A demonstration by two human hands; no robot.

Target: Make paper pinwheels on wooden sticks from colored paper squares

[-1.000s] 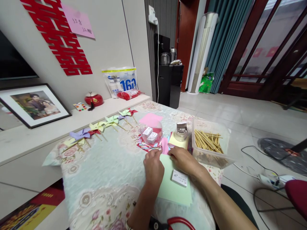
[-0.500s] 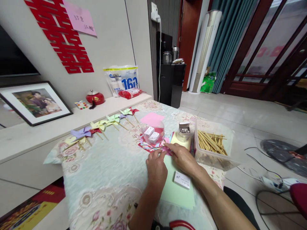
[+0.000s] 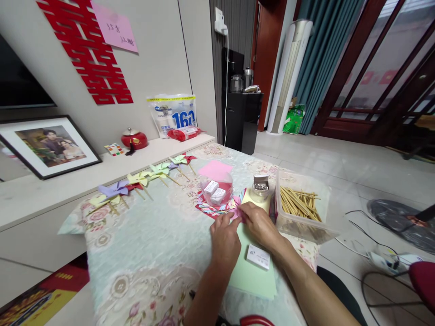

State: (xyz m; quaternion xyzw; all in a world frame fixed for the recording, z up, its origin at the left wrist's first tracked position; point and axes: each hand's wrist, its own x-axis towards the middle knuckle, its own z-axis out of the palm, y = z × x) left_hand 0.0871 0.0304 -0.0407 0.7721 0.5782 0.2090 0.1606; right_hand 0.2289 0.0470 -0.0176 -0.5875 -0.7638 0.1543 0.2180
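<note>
My left hand (image 3: 225,237) and my right hand (image 3: 260,222) meet at a small pink paper piece (image 3: 237,213), both pinching it just above a light green paper sheet (image 3: 253,276). A small white card (image 3: 258,256) lies on that sheet beside my right wrist. Just beyond my fingers lie patterned red and blue paper sheets (image 3: 210,208), under a clear round tub (image 3: 216,189) holding small white boxes.
A clear box of wooden sticks (image 3: 299,204) stands to the right, a small jar of metal pins (image 3: 260,187) on yellow paper beside it. Several finished paper pinwheels (image 3: 136,181) line the table's far left edge. Pink paper (image 3: 215,170) lies behind the tub. Red scissor handles (image 3: 256,320) show near me.
The pink piece, which stood up between my hands, is now lower and mostly covered by my fingers. Both hands have closed in on it.
</note>
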